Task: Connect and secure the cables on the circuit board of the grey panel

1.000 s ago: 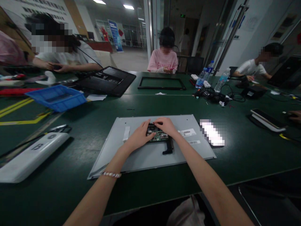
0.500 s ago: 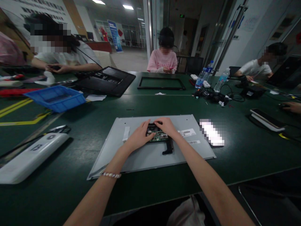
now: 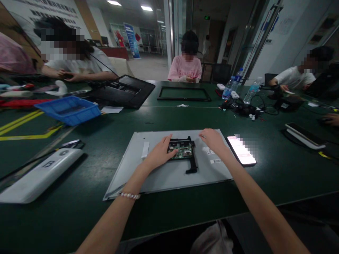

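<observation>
A grey metal-backed display panel [image 3: 164, 180] lies flat on the table before me. On it sits a green circuit board [image 3: 184, 151] in a black plastic frame [image 3: 193, 163] with an arm reaching toward me. My left hand [image 3: 159, 152] grips the board's left side, thumb over its face and fingers along the far left corner. My right hand [image 3: 213, 140] is apart from the board, over the panel's far right part. Its fingertips are pinched together; whatever they hold is too small to make out.
A lit phone [image 3: 241, 151] lies right of the panel. At left are a white device [image 3: 43, 173] and a blue bin [image 3: 71, 112]. Black casing [image 3: 124, 93], a black bezel [image 3: 184, 99], bottles [image 3: 253, 91] and cables lie farther off. Other people sit around the table.
My right hand has left the board's far edge and moved right, uncovering the frame's upper right corner. The left hand stays on the board. The view has shifted slightly.
</observation>
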A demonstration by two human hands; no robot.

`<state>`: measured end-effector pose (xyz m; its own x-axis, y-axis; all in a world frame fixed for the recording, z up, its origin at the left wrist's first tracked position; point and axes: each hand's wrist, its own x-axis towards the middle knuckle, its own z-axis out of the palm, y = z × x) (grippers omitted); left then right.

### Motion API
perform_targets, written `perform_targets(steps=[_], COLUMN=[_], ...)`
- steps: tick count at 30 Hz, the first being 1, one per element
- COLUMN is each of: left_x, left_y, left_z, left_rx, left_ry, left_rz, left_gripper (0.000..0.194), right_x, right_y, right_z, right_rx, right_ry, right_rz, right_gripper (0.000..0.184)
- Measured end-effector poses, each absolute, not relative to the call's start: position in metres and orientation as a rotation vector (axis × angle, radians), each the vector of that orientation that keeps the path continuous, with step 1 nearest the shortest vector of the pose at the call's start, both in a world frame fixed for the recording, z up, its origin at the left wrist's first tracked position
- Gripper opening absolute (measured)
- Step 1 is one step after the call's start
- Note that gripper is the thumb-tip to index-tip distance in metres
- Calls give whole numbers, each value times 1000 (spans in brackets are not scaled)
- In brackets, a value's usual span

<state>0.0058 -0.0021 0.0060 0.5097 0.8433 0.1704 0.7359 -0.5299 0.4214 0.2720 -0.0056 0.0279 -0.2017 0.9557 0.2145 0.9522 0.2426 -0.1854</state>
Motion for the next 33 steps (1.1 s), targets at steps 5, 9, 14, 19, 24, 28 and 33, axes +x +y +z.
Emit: perform_targets(steps=[5, 9, 14, 19, 24, 28, 33], left_x=[5, 4, 3, 3, 3, 3, 3], left_y=[-3, -3, -1, -1, -2, -2, -3], left_z=[6, 6, 5, 4, 4, 4, 3], left_rx=[2461, 2454, 2453, 2445, 2462, 2471, 2470], left_ry=[1321, 1330, 1325, 1330, 1318, 1310, 1318], left_rz=[537, 531, 514, 523, 530, 548, 536], left_gripper=[68, 69, 70, 70, 70, 70, 71], right_x=[292, 302, 308, 304, 299, 299, 305], right_y=[-18, -24, -28, -27, -29, -29, -24], right_z=[12, 12, 12, 8, 10, 8, 4], right_rx=[-1715, -1669, -1792, -1808, -1757, -1701, -1630], right_ry=[-2221, -2083, -2070, -2118, -2114, -2042, -1973], right_rz=[240, 326, 457, 540, 610, 756, 780], right_gripper=[27, 27, 26, 16, 13, 12, 15])
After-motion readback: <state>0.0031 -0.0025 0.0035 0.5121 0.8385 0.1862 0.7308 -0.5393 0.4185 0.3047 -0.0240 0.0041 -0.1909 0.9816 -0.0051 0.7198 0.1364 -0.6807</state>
